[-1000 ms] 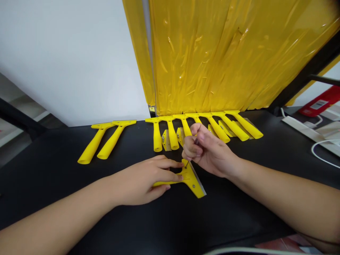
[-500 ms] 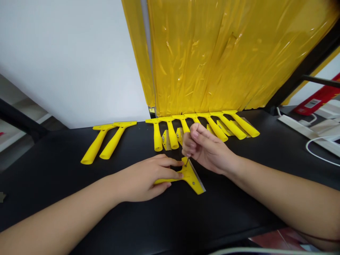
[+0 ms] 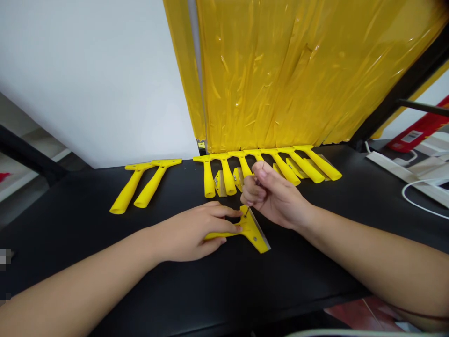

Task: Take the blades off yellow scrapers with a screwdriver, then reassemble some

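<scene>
Little changes: our right hand [image 3: 271,195], curled closed round a thin dark-shafted driver [image 3: 247,211], keeps its tip at the far screw of a yellow plastic T-shaped scraper [image 3: 252,231], held on the black tabletop [image 3: 175,297] by our left hand's [image 3: 194,231] closed fingers; that screw seems unfinished.

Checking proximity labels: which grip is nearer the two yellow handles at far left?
Left: the left grip is camera-side and right of the handles; the right grip is farther right.

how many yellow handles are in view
10: one handle in the left hand, two handles at the back left, seven handles in a row further right. The right hand covers part, so more may be hidden.
</scene>
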Action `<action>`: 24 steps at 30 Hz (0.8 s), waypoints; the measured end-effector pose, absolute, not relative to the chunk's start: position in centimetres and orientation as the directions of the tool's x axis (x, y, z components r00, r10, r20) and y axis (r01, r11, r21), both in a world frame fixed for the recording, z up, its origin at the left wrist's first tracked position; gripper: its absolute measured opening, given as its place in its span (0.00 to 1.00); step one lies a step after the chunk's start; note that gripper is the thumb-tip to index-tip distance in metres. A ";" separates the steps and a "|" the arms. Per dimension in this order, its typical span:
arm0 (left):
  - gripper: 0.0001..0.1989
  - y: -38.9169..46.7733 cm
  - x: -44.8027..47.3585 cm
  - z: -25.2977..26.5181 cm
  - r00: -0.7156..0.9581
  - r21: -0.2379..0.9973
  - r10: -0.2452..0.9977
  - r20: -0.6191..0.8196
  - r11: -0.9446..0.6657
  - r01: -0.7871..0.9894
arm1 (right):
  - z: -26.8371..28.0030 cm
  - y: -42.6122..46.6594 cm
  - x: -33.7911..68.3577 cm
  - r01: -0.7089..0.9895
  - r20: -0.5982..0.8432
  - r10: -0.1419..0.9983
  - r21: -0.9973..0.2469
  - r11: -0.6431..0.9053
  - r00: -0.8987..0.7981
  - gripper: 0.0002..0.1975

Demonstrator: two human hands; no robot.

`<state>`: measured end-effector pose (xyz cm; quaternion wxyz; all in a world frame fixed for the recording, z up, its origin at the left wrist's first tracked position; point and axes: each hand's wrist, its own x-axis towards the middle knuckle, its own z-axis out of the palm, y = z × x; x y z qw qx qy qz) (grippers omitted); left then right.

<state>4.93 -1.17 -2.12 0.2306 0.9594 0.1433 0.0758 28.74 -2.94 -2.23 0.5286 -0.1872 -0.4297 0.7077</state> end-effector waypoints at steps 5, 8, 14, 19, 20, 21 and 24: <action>0.27 -1.1 5.0 -2.1 0.949 0.454 0.307 0.079 -0.858 0.240 | -2.3 -2.4 28.9 -0.539 0.189 0.896 -0.839 -0.066 -0.403 0.17; 0.26 -1.2 5.0 -2.2 0.949 0.451 0.303 0.089 -0.862 0.233 | -2.3 -2.4 29.1 -0.558 0.170 0.874 -0.819 -0.132 -0.456 0.17; 0.26 -1.1 5.0 -2.3 0.947 0.458 0.307 0.098 -0.858 0.231 | -2.4 -2.7 28.9 -0.587 0.192 0.918 -0.808 -0.052 -0.347 0.15; 0.25 -1.1 5.0 -2.3 0.949 0.452 0.306 0.074 -0.859 0.242 | -2.6 -2.2 29.2 -0.540 0.195 0.874 -0.837 -0.089 -0.446 0.16; 0.25 -1.1 5.0 -2.3 0.950 0.451 0.305 0.071 -0.859 0.242 | -2.5 -2.2 29.3 -0.540 0.184 0.861 -0.833 -0.119 -0.474 0.17; 0.25 -1.1 5.0 -2.3 0.950 0.452 0.304 0.072 -0.859 0.241 | -2.2 -2.2 29.5 -0.547 0.177 0.853 -0.825 -0.145 -0.492 0.17; 0.25 -1.1 5.0 -2.3 0.948 0.457 0.309 0.079 -0.856 0.241 | -1.2 -2.5 29.9 -0.574 0.190 0.849 -0.805 -0.153 -0.493 0.16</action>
